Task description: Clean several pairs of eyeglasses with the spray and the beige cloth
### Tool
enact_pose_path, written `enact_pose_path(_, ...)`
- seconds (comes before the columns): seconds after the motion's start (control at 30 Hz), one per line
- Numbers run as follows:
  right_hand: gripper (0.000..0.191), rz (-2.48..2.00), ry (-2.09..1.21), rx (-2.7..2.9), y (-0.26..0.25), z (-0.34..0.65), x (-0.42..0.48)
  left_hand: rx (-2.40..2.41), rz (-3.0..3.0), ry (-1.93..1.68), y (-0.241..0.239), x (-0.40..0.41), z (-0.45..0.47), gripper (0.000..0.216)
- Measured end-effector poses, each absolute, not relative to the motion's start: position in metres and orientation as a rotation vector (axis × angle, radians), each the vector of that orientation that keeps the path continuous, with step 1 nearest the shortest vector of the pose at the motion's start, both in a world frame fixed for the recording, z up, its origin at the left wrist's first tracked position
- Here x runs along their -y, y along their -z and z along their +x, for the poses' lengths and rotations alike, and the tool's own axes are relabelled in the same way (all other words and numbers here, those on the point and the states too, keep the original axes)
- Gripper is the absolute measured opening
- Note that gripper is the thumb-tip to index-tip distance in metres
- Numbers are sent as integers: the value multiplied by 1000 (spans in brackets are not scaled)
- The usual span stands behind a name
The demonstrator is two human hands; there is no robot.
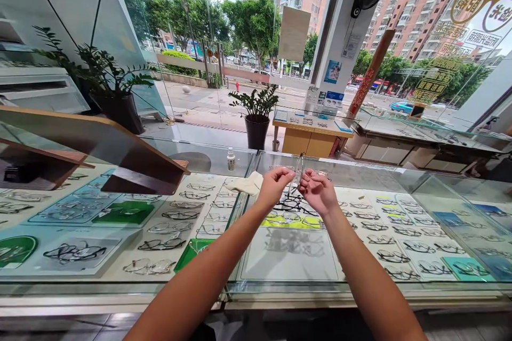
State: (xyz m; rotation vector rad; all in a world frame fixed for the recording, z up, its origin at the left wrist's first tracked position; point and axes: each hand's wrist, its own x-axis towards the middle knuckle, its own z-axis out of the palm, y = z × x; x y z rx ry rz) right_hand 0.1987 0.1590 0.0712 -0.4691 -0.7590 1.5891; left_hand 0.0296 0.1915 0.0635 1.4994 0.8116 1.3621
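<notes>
A thin-framed pair of glasses (299, 169) is pinched edge-on between the fingertips of the left hand (275, 184) and the right hand (319, 191), above the glass counter (288, 261), apparently so that the lenses are not touched, with a white cloth (248, 184) laid just beside the left hand.

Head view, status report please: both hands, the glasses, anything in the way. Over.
Left hand and right hand both pinching glasses above glass counter. White cloth beside left hand, apart. Nothing blocking.

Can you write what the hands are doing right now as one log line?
left hand: holds glasses | right hand: holds glasses | under: glass counter | near: cloth
</notes>
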Motion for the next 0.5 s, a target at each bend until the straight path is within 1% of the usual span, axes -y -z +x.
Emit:
enact_pose_path(0.13, 36, -481, -1553, 778, -70, 208, -154, -810, 1503, -1344, -61, -187, 33, 33)
enact_pose_path(0.37, 44, -558, -1488, 874, -66, 214, -159, -799, 1524, -1293, -62, -180, 35, 33)
enact_pose_path(0.5, 46, -588, -1434, 936, -65, 212, -159, -837, 1556, -1278, -62, -178, 35, 36)
